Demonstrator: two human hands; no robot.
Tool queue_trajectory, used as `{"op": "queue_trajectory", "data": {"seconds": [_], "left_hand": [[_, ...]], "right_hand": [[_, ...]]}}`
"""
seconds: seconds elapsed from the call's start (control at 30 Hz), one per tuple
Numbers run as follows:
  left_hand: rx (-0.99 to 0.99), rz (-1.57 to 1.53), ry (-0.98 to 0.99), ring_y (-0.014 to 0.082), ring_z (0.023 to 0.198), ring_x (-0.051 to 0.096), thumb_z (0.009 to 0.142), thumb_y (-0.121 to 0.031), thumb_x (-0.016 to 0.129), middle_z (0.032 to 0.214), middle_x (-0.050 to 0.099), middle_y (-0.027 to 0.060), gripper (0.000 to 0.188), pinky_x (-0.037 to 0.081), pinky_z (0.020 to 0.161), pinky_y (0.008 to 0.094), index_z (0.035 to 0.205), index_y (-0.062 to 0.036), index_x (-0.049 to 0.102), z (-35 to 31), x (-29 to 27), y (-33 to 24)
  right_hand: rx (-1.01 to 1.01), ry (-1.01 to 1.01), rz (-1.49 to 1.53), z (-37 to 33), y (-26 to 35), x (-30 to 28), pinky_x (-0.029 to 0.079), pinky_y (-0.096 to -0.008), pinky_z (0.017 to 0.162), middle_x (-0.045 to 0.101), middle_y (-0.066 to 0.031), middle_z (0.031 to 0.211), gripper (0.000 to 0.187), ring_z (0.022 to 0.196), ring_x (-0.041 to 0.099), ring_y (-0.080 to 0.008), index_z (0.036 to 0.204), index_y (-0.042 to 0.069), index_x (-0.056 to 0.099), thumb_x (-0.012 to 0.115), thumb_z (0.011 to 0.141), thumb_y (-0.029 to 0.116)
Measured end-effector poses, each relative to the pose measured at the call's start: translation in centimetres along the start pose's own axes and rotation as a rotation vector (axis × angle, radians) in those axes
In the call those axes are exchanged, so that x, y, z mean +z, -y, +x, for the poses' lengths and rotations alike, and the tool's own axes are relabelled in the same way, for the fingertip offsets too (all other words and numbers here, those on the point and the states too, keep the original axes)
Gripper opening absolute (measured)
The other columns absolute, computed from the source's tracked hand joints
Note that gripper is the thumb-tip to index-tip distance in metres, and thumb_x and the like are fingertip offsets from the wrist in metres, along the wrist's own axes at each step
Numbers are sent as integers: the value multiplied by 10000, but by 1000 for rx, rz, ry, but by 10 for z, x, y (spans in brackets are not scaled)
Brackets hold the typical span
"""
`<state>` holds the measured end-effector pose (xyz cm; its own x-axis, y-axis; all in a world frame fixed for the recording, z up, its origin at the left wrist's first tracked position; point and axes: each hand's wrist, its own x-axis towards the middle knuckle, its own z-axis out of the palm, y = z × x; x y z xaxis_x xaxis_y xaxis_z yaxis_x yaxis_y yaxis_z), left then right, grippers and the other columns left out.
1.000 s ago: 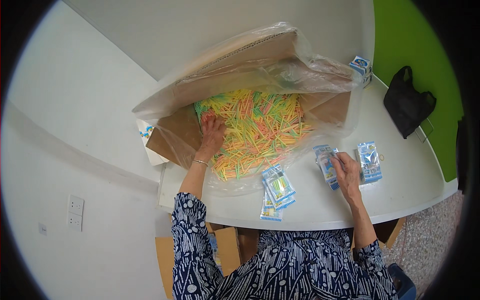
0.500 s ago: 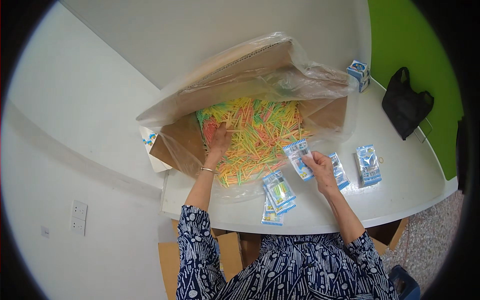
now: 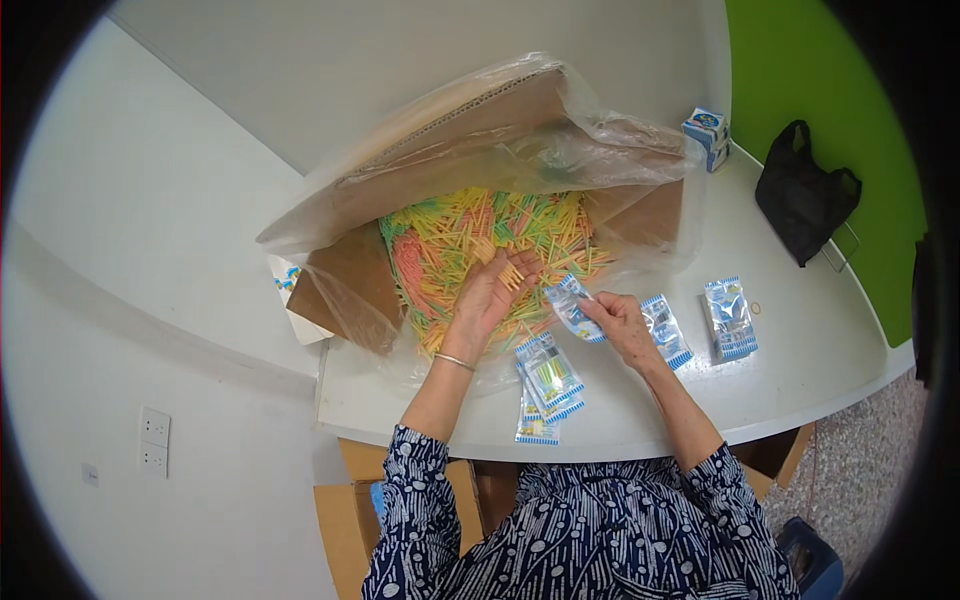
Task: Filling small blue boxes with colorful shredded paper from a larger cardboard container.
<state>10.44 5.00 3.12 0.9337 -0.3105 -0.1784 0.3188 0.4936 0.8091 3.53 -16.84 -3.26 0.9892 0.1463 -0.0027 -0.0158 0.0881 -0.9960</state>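
Between our left hand (image 3: pixel 490 295) fingers, clenched, we hold colourful sticks (image 3: pixel 480 235); our right hand (image 3: pixel 620 325) pinches a small plastic packet (image 3: pixel 570 305).

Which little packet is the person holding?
The small packet pinched in the right hand beside the box of sticks; the others lie flat on the table, untouched.

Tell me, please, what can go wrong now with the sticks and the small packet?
The left hand lifts a loose bunch of coloured sticks over the lined cardboard box; some may slip out. The right hand pinches only one edge of the small packet, so its mouth may not stay open.
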Motion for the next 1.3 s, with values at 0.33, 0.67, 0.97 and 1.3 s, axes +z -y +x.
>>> {"op": "queue_trajectory", "data": {"seconds": [0.33,0.67,0.97,1.3], "left_hand": [[116,195,178,278,1078,580,965,-252,484,1137,585,215,245,504,897,361,1036,-22,528,-13,47,17],[-49,348,195,161,1004,589,957,-328,493,1168,587,144,351,504,853,318,1114,-15,523,-30,55,25],[64,213,135,202,1073,557,949,-351,501,1256,531,160,357,482,901,353,1145,-53,505,-9,22,24],[378,795,-101,175,1071,531,913,-236,574,1277,499,89,407,433,901,287,1265,-45,504,7,-6,-21]], "right_hand": [[68,171,114,-6,4,-11,413,-175,598,629,32,741,237,664,530,-12,838,9,673,614,900,230],[115,236,277,-9,11,-11,419,-185,612,637,30,751,214,673,539,-22,852,19,681,622,893,221],[-9,211,165,19,8,13,440,-200,660,656,2,819,277,746,558,-42,1007,-22,673,611,899,225],[-33,217,181,46,18,27,423,-192,725,641,24,871,280,796,533,-33,1028,2,669,606,901,244]]}}
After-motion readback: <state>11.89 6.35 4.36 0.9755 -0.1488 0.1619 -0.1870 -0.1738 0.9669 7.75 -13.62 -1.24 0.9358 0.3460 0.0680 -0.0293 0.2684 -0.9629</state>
